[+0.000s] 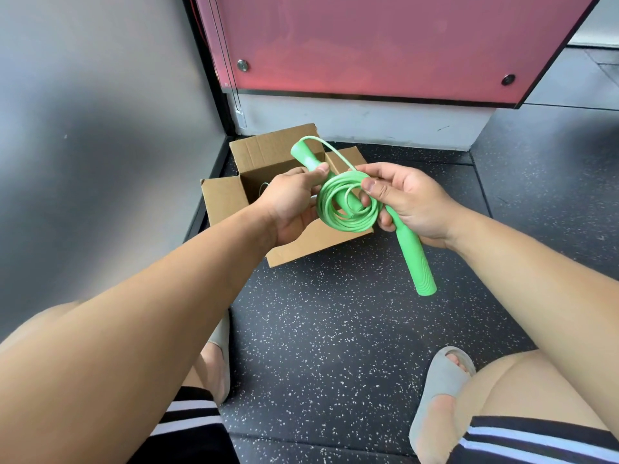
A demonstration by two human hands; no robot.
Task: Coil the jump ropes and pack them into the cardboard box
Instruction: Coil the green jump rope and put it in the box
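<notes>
the left hand (291,204) is curled, thumb pressed along the lower end of one handle (304,155) of the green jump rope (351,226), which points up toward 11 o'clock. the right hand (413,204) is closed too: thumb and fingers pinch the 3 o'clock side of the coiled cord, and the second handle (418,266) runs under its palm and sticks out toward 5 o'clock. the coil hangs between the two hands, several loops deep, with one loose strand arching from the upper handle's tip back to the right hand.

the cardboard box (264,150) sits on the floor (335,329) under and behind the hands, at 12 o'clock from the person, flaps open. the left hand covers most of its opening; a thin pale loop shows inside, too small to identify.

grey slippers (442,380) rest on the dark speckled floor at 5 and 7 o'clock. a pink panel (368,45) stands past the box, a grey wall (100,128) at 9 o'clock.
</notes>
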